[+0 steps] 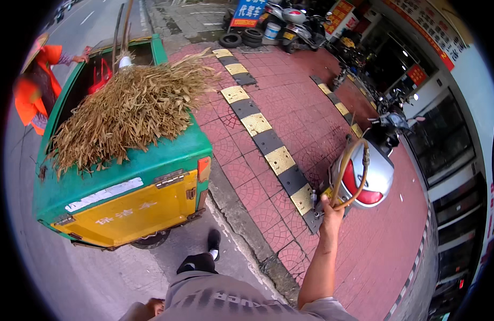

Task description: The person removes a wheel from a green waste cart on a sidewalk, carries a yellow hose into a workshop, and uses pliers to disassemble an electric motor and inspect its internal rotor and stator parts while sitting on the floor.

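Observation:
My right hand is stretched forward, its fingers closed around the lower end of a bent tan loop. This loop looks like a hose or a curved cane, with a darker fitting near its top; its exact kind is unclear. Behind it stands a parked scooter with a silver and red rear box. Low at the picture's edge, my left hand shows only in part beside my grey shirt, so its grip is hidden. To my left is a green and yellow cleaning cart, with a large dry-twig broom lying across its top.
A person in an orange vest stands at the cart's far left, one hand on its rim. Black and yellow rubber ramps line the red-tiled pavement beside a stone curb. Tyres, a bucket and motorbikes stand farther off near shopfronts.

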